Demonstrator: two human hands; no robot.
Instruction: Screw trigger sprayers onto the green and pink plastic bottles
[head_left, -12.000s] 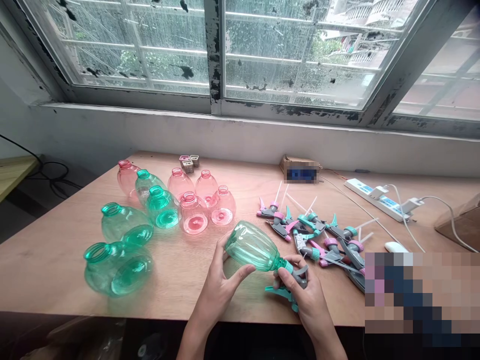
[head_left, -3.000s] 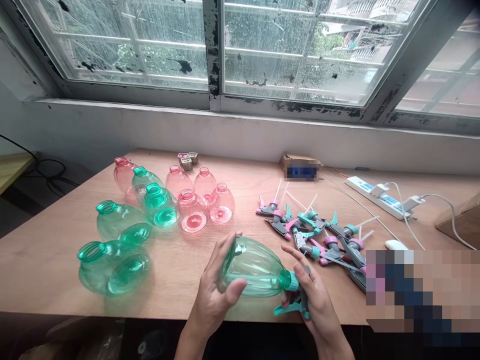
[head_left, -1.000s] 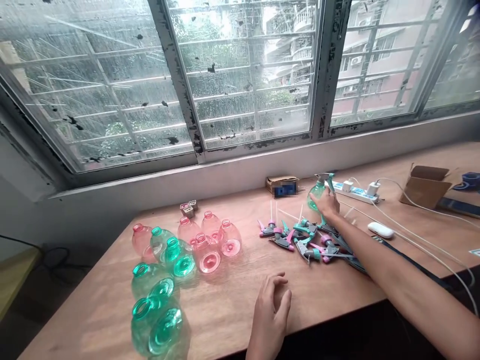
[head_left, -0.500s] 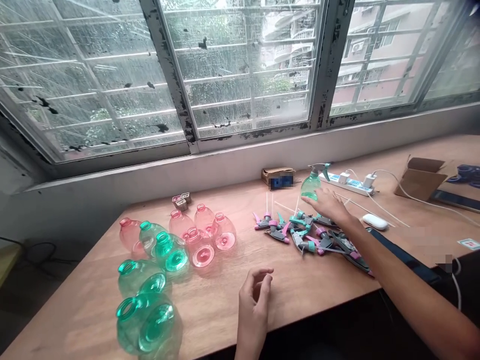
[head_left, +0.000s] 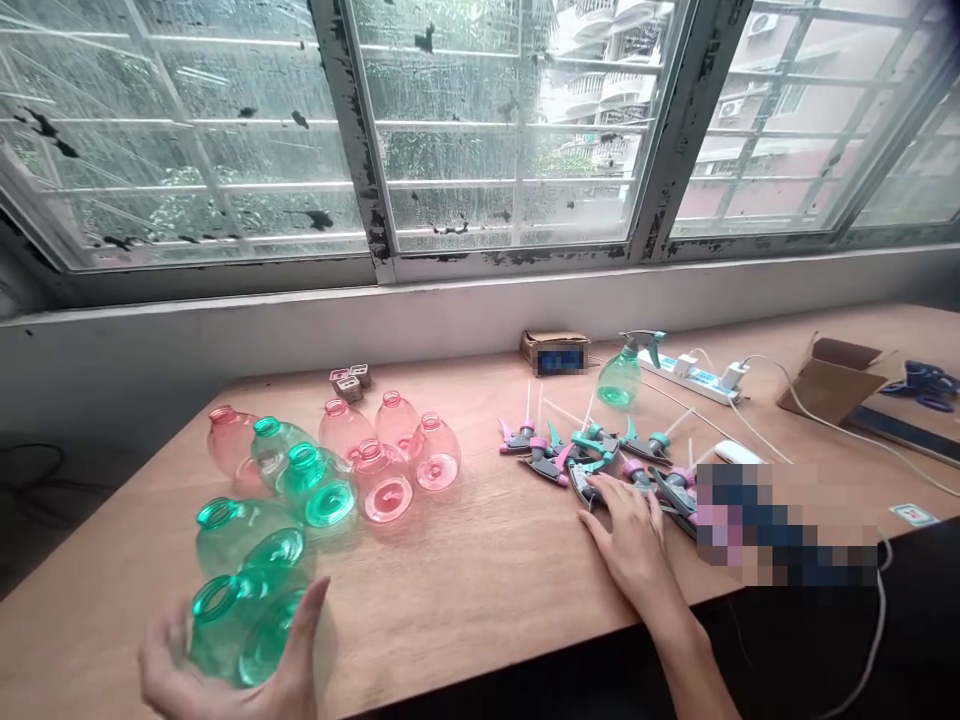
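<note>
My left hand [head_left: 199,695] is spread around the nearest green bottle [head_left: 214,635], thumb on its right side and slightly blurred fingers on its left. The bottle stands on the table without a top; whether the hand presses on it is unclear. My right hand [head_left: 634,545] lies with outstretched fingers at the near edge of a pile of trigger spray heads. Its fingertips cover part of a grey spray head [head_left: 581,485]. Pink and teal collars show in the pile, with thin white tubes. More open green bottles [head_left: 244,535] and several pink bottles [head_left: 386,480] stand at the left.
Behind the pile stands a green spray bottle [head_left: 619,380] with its head fitted. Beside it lie a white power strip [head_left: 694,378] and cables. A small cardboard box [head_left: 531,352], an open carton [head_left: 832,385] and small blocks [head_left: 349,385] sit farther back, below the window.
My left hand has moved left to the nearest green bottle and spread its fingers. My right hand has come back from the fitted spray bottle to the spray heads. The view has shifted slightly.
</note>
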